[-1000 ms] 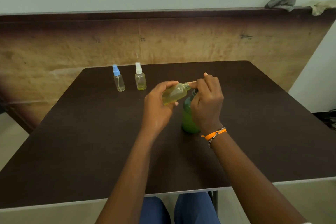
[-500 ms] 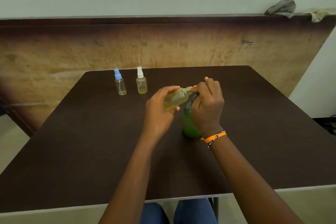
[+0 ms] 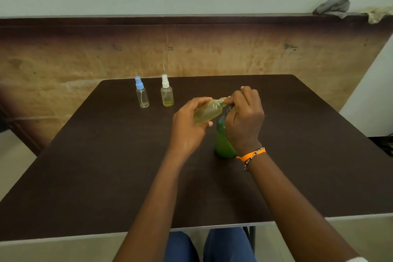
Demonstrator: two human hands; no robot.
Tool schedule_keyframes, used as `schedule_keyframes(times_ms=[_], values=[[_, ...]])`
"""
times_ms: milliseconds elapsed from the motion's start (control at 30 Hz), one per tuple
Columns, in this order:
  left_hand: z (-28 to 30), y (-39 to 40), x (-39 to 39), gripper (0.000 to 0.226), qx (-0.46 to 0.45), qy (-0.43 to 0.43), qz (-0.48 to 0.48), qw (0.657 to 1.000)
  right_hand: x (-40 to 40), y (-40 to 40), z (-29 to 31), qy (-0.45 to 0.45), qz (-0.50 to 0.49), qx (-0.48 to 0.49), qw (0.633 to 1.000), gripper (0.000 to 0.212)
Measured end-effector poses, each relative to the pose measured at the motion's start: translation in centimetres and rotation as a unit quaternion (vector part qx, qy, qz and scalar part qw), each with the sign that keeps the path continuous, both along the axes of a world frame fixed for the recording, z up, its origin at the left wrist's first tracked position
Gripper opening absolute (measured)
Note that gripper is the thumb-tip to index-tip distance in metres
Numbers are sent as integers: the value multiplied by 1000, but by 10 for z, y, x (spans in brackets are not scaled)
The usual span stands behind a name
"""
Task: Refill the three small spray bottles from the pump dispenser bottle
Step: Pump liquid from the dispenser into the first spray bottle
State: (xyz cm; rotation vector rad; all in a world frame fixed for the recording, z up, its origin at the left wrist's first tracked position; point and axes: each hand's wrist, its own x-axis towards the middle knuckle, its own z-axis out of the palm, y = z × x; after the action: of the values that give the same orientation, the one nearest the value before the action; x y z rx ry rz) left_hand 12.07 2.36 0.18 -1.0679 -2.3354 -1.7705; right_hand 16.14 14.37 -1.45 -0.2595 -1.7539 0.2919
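Note:
My left hand [image 3: 187, 125] grips a small uncapped spray bottle [image 3: 207, 111] of yellowish liquid, tilted with its neck pointing right. Its open mouth meets the top of the green pump dispenser bottle [image 3: 222, 140], which stands upright at the middle of the dark table [image 3: 106, 166]. My right hand [image 3: 244, 117] covers the pump head and hides it. At the table's far left stand two capped bottles: a blue-capped bottle [image 3: 141, 93], nearly clear, and a white-capped bottle [image 3: 167, 91] with yellowish liquid at the bottom.
A brown board [image 3: 234, 53] leans against the wall behind the table. A grey rag [image 3: 333, 5] lies on the ledge at the upper right. My knees in blue trousers [image 3: 208, 247] show under the near table edge.
Both hands and the bottles hold the same pose. Only my head has tipped, shifting the whole scene slightly lower in the view.

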Motion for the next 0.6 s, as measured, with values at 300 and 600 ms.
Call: schedule_keyframes(times_ms=[300,600], values=[[-2,0,-1,55,5,-10,-2,1000,1,0,2,13,11,-9,1000,27],[-9,1,-1,55,10,-23,-1,1000,0,1,-12,34,-19,-1,999,28]])
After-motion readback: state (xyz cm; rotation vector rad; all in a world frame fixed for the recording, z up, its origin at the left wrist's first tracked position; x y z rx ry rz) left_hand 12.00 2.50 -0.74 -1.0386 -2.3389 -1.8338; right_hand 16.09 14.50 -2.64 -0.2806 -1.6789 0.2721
